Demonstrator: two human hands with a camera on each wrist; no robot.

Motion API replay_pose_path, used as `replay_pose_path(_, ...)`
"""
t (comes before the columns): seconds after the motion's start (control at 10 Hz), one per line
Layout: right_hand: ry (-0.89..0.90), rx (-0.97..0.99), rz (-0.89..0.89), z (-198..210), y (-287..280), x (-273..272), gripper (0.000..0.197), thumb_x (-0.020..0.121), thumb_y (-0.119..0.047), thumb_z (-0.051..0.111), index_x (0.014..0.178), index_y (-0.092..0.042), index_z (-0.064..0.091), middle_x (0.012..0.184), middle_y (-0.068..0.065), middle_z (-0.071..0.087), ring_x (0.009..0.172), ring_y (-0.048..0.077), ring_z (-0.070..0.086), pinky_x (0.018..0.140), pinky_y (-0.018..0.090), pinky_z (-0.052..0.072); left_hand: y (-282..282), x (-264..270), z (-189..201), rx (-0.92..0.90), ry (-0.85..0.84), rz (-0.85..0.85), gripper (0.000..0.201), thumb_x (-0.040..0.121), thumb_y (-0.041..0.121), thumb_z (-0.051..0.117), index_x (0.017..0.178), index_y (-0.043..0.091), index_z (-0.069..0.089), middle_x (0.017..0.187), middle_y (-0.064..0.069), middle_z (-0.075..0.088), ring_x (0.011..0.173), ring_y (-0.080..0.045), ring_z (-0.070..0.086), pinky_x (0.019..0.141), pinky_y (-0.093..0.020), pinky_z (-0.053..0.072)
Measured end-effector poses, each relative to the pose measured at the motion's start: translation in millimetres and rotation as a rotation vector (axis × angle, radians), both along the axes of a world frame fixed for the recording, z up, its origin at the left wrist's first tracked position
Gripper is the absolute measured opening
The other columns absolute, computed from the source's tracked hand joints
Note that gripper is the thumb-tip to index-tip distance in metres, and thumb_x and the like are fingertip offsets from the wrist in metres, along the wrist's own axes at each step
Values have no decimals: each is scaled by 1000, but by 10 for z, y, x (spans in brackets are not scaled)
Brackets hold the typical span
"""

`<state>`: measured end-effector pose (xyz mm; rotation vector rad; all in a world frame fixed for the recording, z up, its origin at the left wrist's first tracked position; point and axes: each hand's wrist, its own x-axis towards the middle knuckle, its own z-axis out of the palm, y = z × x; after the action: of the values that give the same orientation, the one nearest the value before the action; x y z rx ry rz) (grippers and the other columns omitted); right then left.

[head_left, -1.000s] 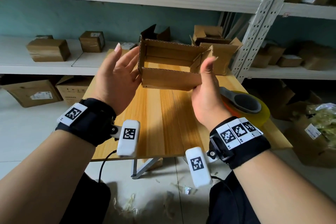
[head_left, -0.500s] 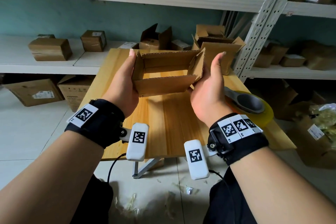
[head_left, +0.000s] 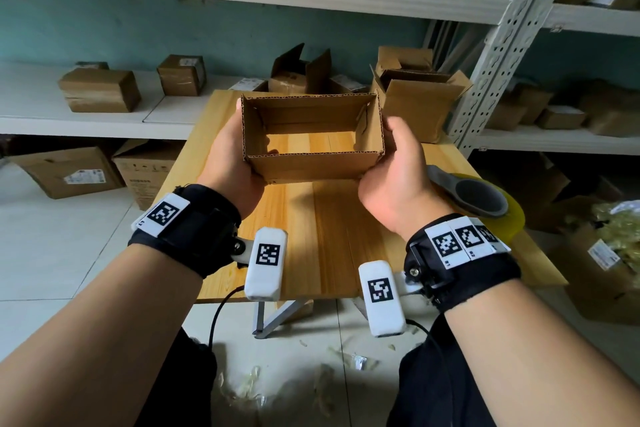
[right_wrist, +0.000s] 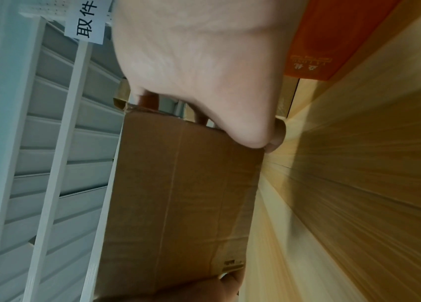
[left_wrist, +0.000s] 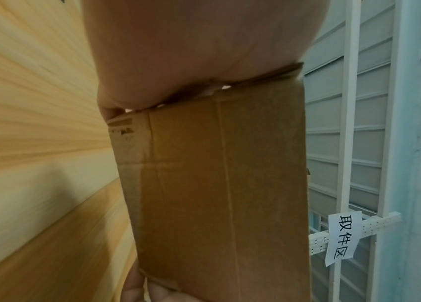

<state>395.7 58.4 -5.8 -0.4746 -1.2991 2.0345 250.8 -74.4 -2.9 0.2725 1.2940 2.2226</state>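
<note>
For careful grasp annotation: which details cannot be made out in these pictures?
- Fingers of the left hand and right hand: head view, mostly behind the open brown cardboard box; wrist views, palms cover most.
- Grey-handled yellow tape dispenser: head view, partly behind the right hand.
- White paper sign: right wrist view, cut by the top edge.
- White label on floor carton: head view, too small.

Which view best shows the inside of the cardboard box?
The head view: the cardboard box faces the camera, open right through to the table. Both wrist views show only its outer wall, up close.
</note>
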Motion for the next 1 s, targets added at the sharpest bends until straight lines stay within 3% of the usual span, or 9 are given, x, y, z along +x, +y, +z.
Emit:
replay_pose_path(0.1,-45,-36,-52,-1,-14,0,42,97,-49,47,118,-28,77,121,4,78,120,22,71,112,46,48,-58,143,35,54,87,-109,23,115,23,40,123,14,59,101,5,67,85,-3,71,72,-23,58)
replay_pose_path(0.2,-76,-28,-92,18,-26,-9,42,95,-56,48,121,-36,74,120,-2,78,121,21,69,114,48,46,-75,214,79,-19,162,-168,38,110,51,41,99,26,68,87,7,64,64,-3,68,59,-25,56)
replay_pose_path(0.3,-77,-105,-73,28,-5,11,51,105,-61,44,142,-33,64,134,5,71,124,27,64,119,56,39,-88,235,110,-20,155,-219,45,102,67,44,107,32,71,99,6,63,84,-8,66,84,-35,58)
replay_pose_path(0.4,-63,-118,-70,72,-23,42,64,100,-71,48,156,-39,44,149,10,56,133,33,57,117,62,39,-97,224,72,-7,206,-233,43,95,72,54,106,37,76,106,8,64,105,-16,57,105,-43,48)
replay_pose_path(0.5,-49,-55,-61,61,-35,58,72,95,-79,47,159,-51,32,160,4,45,139,31,51,115,64,41,-97,276,103,-30,253,-261,30,81,68,68,85,40,79,104,5,57,104,-17,50,98,-39,44)
replay_pose_path(0.6,-38,6,-33,58,-70,75,65,94,-80,44,154,-57,36,164,0,40,141,29,48,114,62,44,-107,270,107,-25,223,-242,27,68,62,76,79,38,77,109,-1,52,103,-19,48,96,-39,42)
replay_pose_path(0.7,-82,59,30,84,-109,83,39,89,-74,56,125,-58,55,155,0,50,136,28,54,114,55,45,-120,252,105,-23,215,-241,27,68,59,77,83,36,78,109,-2,54,103,-19,49,96,-39,42)
replay_pose_path(0.9,-187,164,91,-11,-51,49,42,72,-36,77,110,-22,68,109,2,74,111,25,67,90,41,50,-98,171,77,-52,148,-168,33,81,61,72,100,34,70,102,4,58,101,-19,52,85,-43,45)
replay_pose_path(1.0,-224,244,137,-65,-63,43,64,71,-29,77,132,-16,62,109,3,71,111,23,67,90,38,51,-108,111,66,-117,90,-130,49,82,69,69,112,31,69,108,-1,58,99,-20,54,84,-41,49)
